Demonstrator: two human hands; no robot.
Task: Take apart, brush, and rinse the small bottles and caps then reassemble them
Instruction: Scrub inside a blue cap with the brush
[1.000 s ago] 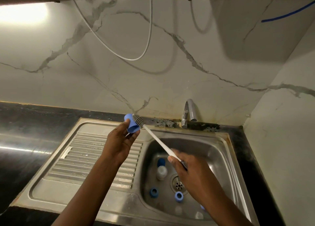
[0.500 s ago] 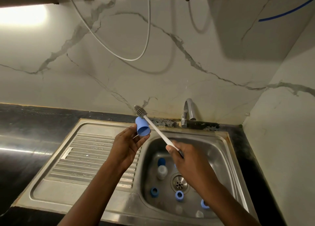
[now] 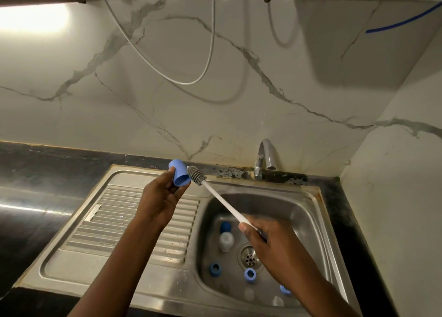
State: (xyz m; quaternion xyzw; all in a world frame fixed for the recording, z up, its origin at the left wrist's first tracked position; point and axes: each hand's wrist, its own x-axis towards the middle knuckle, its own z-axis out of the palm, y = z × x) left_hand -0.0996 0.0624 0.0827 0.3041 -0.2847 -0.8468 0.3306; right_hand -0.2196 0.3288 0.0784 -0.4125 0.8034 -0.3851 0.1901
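Note:
My left hand pinches a blue cap above the back of the draining board, its open end turned toward the brush. My right hand grips the white handle of a bottle brush over the basin. The grey bristle head sits just outside the cap's mouth, beside it. In the steel sink basin lie a small white bottle with a blue cap, two blue caps, a third blue cap partly behind my right arm, and pale bottle pieces at the front.
A chrome tap stands at the back of the basin. The ribbed draining board lies to the left, with black countertop beyond it. A drain sits mid-basin. A white hose hangs along the marble wall.
The brush head passed behind the cap half a second ago and has drawn back; it now lies just outside the cap's mouth. My left hand turned the cap and shifted left.

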